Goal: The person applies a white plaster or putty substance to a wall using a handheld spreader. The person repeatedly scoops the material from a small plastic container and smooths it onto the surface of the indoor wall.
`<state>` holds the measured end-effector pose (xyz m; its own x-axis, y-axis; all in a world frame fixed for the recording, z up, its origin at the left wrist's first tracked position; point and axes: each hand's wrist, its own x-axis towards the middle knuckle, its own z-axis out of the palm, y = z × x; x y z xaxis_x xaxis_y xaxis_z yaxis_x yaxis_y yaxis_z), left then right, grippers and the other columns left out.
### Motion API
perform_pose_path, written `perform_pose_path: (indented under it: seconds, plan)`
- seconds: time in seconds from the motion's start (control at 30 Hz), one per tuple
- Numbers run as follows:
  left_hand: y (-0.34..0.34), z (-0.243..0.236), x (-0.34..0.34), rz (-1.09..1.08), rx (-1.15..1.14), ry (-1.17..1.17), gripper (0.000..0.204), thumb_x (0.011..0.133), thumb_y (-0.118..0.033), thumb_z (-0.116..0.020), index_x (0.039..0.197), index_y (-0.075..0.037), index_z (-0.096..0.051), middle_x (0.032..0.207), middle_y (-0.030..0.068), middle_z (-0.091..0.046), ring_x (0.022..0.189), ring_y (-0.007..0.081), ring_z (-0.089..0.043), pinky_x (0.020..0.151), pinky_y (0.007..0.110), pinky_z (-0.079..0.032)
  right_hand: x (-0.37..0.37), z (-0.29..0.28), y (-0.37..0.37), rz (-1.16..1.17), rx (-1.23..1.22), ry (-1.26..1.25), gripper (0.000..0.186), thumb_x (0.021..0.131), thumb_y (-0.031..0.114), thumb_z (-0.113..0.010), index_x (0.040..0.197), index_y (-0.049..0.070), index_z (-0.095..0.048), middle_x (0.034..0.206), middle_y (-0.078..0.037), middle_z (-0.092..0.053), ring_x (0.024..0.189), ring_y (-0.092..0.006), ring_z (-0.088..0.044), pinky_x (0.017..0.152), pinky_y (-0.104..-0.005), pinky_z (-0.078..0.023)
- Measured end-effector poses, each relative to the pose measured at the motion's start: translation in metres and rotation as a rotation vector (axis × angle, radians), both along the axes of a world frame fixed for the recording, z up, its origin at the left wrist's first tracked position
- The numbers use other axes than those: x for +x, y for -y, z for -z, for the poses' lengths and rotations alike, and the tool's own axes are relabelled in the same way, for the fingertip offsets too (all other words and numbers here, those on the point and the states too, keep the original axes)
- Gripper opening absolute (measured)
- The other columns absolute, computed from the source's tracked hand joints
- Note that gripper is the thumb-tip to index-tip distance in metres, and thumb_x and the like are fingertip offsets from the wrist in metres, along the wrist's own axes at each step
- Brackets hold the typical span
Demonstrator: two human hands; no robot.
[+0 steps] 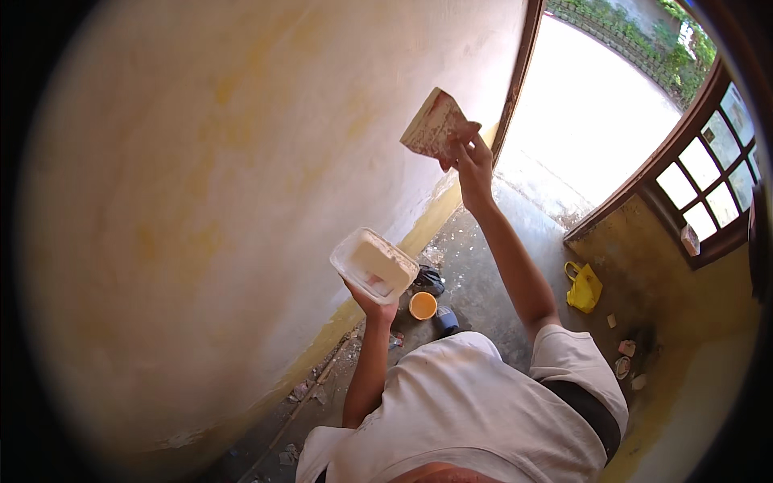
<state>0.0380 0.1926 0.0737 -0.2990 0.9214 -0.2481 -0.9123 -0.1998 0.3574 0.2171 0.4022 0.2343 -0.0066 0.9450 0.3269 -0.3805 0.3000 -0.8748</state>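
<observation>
My right hand (pixel 471 153) is raised beside the wall, its fingers closed on a flat, wide-edged putty spreader (pixel 435 129) smeared with white and reddish-brown residue. The spreader's broad edge points left toward the wall; whether it touches the surface I cannot tell. Lower and to the left, my left hand (pixel 377 308) grips a white rectangular plastic tub (pixel 348 259) from beneath. Inside the tub lies white paste (pixel 385 264), which also coats the rim. The wall (pixel 241 161) is pale, with yellow patches showing through.
Below stand an orange-topped bucket (pixel 423 305) and a dark bag (pixel 429 278). Rubble and a long stick (pixel 322 377) lie along the wall's foot. A yellow bag (pixel 584 287) rests on the floor at right. Beyond it are a doorway (pixel 596 97) and a paned window (pixel 708 173).
</observation>
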Motion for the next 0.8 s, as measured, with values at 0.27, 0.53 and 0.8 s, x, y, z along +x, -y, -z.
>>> perform_pose_path:
  seconds: [0.27,0.53,0.8]
  plan:
    - [0.045,0.016,-0.025,-0.132,-0.042,0.012,0.057,0.100,-0.061,-0.050,0.141,-0.021,-0.055,0.137,0.0004,-0.060,0.127,0.0241,-0.056,0.111,0.046,-0.044,-0.093,-0.112,-0.114,0.733,0.636,0.812,0.038,0.094,0.015,-0.063,0.131,0.005,-0.066,0.075,-0.017,-0.069,0.057,-0.0328,-0.066,0.054,-0.0448,-0.050]
    - [0.055,0.041,-0.038,-0.125,-0.040,0.025,0.059,0.099,-0.063,-0.051,0.141,-0.022,-0.056,0.139,0.0008,-0.060,0.128,0.0252,-0.057,0.110,0.050,-0.045,-0.099,-0.039,-0.021,0.370,0.489,0.527,0.026,0.098,0.015,-0.061,0.121,0.005,-0.068,0.088,-0.022,-0.073,0.076,-0.0391,-0.071,0.067,-0.0427,-0.055]
    - [0.058,0.033,-0.035,-0.093,-0.050,0.027,0.059,0.100,-0.062,-0.049,0.142,-0.022,-0.054,0.138,0.0010,-0.060,0.127,0.0254,-0.057,0.109,0.050,-0.046,-0.053,-0.130,-0.156,0.716,0.220,0.524,0.030,0.093,0.026,-0.062,0.102,0.000,-0.073,0.093,-0.021,-0.076,0.088,-0.0374,-0.073,0.082,-0.0460,-0.056]
